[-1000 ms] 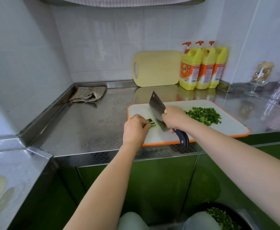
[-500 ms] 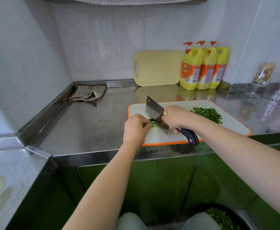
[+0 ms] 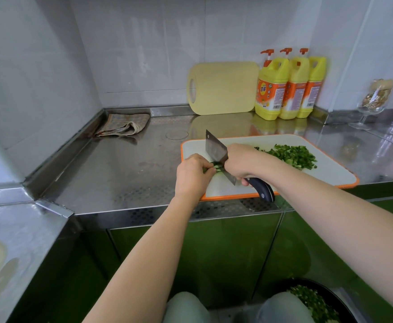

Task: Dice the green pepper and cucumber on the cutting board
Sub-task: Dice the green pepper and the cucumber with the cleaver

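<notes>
My left hand (image 3: pixel 194 174) pinches green strips (image 3: pixel 217 168) lying left-to-right on the board (image 3: pixel 330 176). My right hand (image 3: pixel 239 163) grips the knife (image 3: pixel 215 151), its blade crossing them, tip pointing away. Dice (image 3: pixel 293 156) lie right, 3 bottles (image 3: pixel 291 89) behind.

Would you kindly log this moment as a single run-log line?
phase: dicing | left hand: holds green vegetable strips | right hand: grips dark-handled steel cleaver | white orange-rimmed cutting board: diced green pile at right

Right hand (image 3: pixel 238 163) grips cleaver (image 3: pixel 216 152) on green strips (image 3: pixel 216 168) pinned by left hand (image 3: pixel 192 174) on cutting board (image 3: pixel 330 170).
</notes>
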